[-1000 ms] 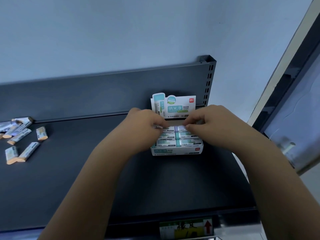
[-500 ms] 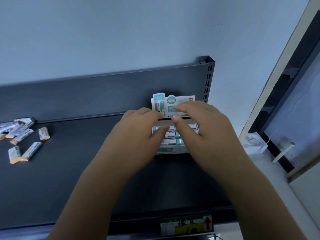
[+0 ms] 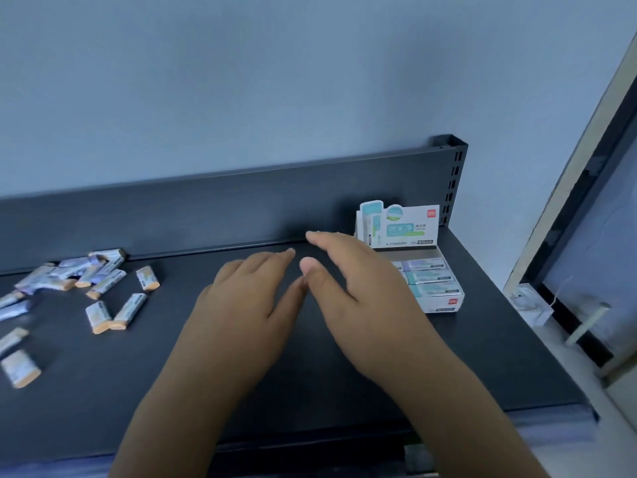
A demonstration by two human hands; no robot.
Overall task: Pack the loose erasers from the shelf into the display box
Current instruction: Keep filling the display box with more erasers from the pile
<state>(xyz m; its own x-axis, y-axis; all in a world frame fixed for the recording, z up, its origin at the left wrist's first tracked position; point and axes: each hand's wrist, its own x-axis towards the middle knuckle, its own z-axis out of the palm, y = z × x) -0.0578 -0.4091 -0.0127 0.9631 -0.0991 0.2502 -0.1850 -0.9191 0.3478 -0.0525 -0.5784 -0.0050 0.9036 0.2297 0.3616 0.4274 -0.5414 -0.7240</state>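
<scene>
The white display box stands at the right end of the dark shelf, its printed header card upright at the back. Rows of sleeved erasers lie inside it. Several loose erasers with tan ends lie scattered on the shelf's left part. My left hand hovers flat over the shelf's middle, fingers apart, holding nothing. My right hand is beside it, just left of the box, also open and empty, and it hides the box's left side.
The shelf's dark back panel rises behind, ending in a slotted upright at the right. A window frame and a light ledge lie beyond the shelf's right edge.
Both hands have left the box and moved left over the shelf's middle. The view has swung left, so more loose erasers show.
</scene>
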